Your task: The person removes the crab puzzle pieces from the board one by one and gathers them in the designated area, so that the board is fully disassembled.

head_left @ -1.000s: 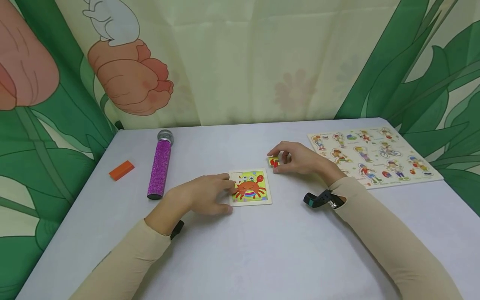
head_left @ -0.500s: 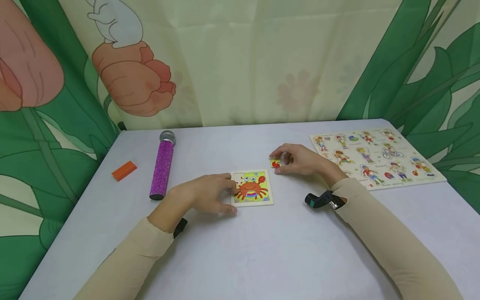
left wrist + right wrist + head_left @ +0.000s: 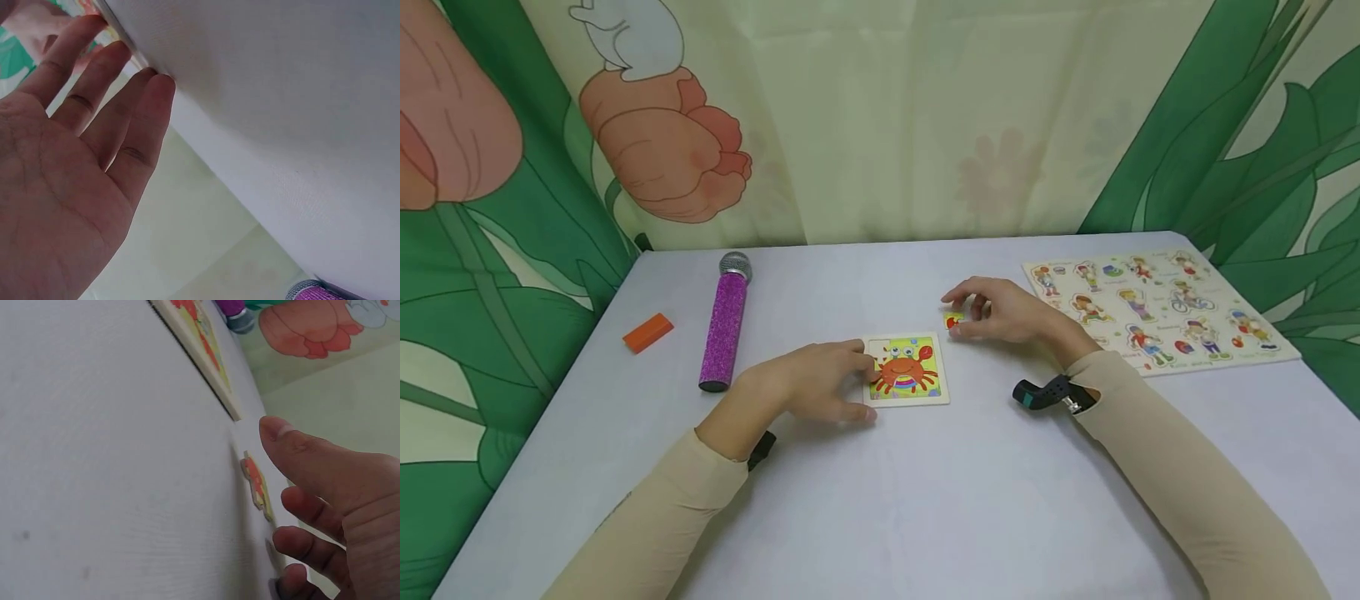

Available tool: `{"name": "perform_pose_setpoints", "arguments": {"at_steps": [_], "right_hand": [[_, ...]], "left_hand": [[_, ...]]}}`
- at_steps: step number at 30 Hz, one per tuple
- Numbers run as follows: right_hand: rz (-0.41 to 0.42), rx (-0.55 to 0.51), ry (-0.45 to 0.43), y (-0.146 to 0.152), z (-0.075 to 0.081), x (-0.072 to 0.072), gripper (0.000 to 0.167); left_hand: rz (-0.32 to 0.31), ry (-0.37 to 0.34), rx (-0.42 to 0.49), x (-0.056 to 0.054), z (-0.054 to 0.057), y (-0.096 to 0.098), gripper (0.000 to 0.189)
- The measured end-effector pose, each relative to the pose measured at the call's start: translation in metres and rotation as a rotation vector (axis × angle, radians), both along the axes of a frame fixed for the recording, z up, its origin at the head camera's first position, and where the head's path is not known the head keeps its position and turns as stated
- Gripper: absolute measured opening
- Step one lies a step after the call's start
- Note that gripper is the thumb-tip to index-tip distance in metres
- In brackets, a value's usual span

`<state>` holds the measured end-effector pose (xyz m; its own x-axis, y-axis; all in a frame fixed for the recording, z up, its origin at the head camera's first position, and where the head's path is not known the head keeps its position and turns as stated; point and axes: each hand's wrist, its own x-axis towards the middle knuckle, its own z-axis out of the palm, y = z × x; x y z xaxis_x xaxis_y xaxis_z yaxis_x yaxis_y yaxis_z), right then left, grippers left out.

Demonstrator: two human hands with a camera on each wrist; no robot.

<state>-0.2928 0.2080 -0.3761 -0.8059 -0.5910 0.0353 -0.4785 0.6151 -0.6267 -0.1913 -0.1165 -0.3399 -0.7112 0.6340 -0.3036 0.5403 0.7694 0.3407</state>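
Left of the left hand (image 3: 820,379) lie an orange block (image 3: 648,333) and, nearer that hand, a purple microphone (image 3: 725,329), both untouched. At the left hand's fingertips the crab puzzle (image 3: 907,375) lies flat on the table (image 3: 925,500). It looks mostly filled, by my judgement, though the fingers hide some of its left side. One small red-and-yellow piece (image 3: 953,320) lies outside the puzzle, just beside the right hand (image 3: 1011,312), so at least that piece seems left out of it. Right of the right hand, partly behind its wrist, is a picture board (image 3: 1157,304).

The left hand is palm down and grasps nothing; its loosely extended fingers meet the puzzle's left side, the thumb near the lower left corner. The right hand reaches in from the right, thumb and fingers parted around the piece, apparently without pinching it.
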Motion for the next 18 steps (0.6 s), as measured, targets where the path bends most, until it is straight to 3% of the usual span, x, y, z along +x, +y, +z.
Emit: {"name": "perform_pose_setpoints", "arguments": {"at_steps": [5,18], "right_hand": [[0.012,-0.028,0.016,-0.006,0.007,0.004,0.051],[0.162,-0.048,0.024,-0.033,0.016,0.017,0.045]], "left_hand": [[0.007,-0.022,-0.004,0.002,-0.001,0.000,0.042],[-0.006,-0.044,0.006,-0.001,0.002,-0.001,0.042]]}}
